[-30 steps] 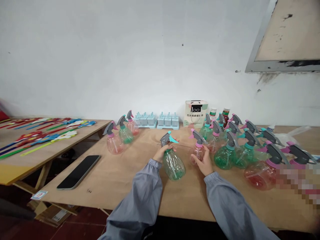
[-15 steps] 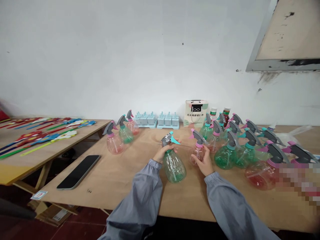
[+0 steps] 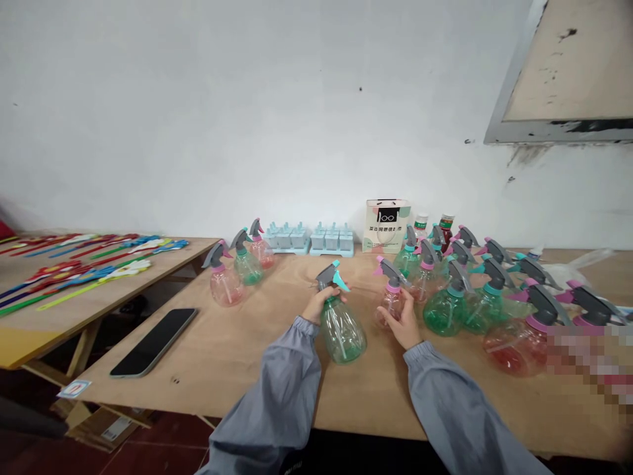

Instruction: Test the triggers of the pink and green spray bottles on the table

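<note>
Plywood table (image 3: 237, 356) carries everything. Well left of the green spray bottle (image 3: 342, 333) lies a black phone (image 3: 153, 342). Your left hand (image 3: 316, 305) is closed around that bottle's neck, just under the grey trigger head; the bottle stands on the board before you. Just right of it, your right hand (image 3: 404, 323) cups a pink spray bottle (image 3: 390, 302), fingers curled at its collar. Further right crowds a cluster of bottles (image 3: 487, 297). You seem mid-grip, one bottle per hand; moving either calls for clearance from that cluster.
</note>
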Available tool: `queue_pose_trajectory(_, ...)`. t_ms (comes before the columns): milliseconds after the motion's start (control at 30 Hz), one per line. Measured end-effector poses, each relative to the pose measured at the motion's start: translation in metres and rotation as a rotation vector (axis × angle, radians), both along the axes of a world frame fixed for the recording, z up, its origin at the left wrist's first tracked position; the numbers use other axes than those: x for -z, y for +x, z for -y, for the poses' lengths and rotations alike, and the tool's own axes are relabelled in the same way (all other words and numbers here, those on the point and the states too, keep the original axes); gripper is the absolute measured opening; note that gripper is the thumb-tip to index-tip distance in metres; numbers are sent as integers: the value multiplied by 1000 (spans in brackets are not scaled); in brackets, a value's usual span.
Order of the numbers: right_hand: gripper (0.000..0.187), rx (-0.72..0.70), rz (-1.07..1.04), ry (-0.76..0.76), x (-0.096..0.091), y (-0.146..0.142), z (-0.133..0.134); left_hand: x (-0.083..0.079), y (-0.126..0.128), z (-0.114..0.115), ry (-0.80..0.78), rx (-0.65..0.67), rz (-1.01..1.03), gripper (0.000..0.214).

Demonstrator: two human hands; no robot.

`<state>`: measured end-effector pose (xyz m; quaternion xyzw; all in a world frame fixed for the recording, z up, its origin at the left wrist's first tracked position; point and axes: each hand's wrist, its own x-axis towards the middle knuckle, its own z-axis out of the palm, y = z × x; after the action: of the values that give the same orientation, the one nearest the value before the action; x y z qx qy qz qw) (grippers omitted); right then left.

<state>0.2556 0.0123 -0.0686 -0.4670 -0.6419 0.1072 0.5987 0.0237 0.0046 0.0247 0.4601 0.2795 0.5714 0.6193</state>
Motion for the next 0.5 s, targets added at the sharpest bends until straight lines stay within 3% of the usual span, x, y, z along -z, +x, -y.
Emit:
queue_pose_trajectory(133,79,1,-5,-4,0,0,0,-4,-2,3,56,-56,-72,24)
queue_pose_trajectory(267,79,10,5,-9,-1,0,1,-22,-12,17,216,-151,-220,27)
queue_pose_trajectory(367,79,12,11,-4,-1,0,2,-35,-39,32,225,-394,-509,25)
queue_pose_trajectory(500,79,18,3,3,-1,1,1,-36,-114,49,197,-775,-727,32)
